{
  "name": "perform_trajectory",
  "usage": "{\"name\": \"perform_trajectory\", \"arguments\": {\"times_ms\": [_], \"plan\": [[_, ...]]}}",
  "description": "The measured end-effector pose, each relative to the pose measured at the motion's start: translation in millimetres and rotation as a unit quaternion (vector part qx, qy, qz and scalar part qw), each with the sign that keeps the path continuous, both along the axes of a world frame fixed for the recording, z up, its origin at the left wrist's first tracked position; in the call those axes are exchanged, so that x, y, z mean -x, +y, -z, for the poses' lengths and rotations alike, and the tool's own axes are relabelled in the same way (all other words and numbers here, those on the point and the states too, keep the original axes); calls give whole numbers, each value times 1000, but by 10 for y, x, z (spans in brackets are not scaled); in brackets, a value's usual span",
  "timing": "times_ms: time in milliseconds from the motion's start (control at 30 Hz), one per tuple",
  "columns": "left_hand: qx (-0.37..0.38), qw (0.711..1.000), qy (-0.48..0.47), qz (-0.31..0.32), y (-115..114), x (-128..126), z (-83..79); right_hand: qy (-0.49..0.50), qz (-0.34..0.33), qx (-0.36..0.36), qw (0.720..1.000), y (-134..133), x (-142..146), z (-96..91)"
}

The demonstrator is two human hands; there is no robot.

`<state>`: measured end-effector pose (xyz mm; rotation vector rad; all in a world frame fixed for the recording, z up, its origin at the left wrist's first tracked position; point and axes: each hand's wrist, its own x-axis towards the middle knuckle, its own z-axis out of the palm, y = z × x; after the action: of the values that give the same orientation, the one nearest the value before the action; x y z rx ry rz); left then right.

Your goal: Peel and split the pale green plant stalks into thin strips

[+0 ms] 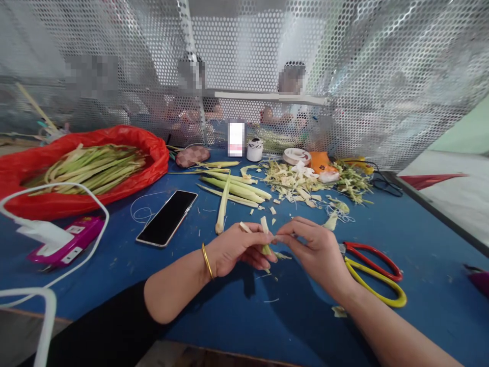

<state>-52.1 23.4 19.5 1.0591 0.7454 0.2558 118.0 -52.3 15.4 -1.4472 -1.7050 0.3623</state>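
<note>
My left hand, with a gold bangle at the wrist, is closed around pale green leaf-stalk pieces, whose cut ends stick up past the thumb. Close against its fingertips, my right hand is pinched; what lies between the finger and thumb is too small to make out. Beyond my hands lie several long green leaf stalks on the blue table. Scissors with one red and one yellow handle rest beside my right wrist, their blades mostly hidden behind that hand.
A red plastic bag holding long leaf strips stands at left, near a purple power strip with a white cable. A phone lies left of centre. Trimmings, a tape roll and a perforated metal screen are farther back.
</note>
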Motion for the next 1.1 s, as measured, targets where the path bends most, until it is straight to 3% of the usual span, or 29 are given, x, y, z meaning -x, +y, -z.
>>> {"name": "perform_trajectory", "arguments": {"times_ms": [833,1000,1100], "plan": [[-9,1000,16,-7,42,-6,46,9,47,-10,999,54,-20,40],[-42,997,40,-42,38,-18,60,56,45,45,996,101,-18,63],[-76,995,52,-32,30,-23,57,90,32,97,991,115,21,83]]}}
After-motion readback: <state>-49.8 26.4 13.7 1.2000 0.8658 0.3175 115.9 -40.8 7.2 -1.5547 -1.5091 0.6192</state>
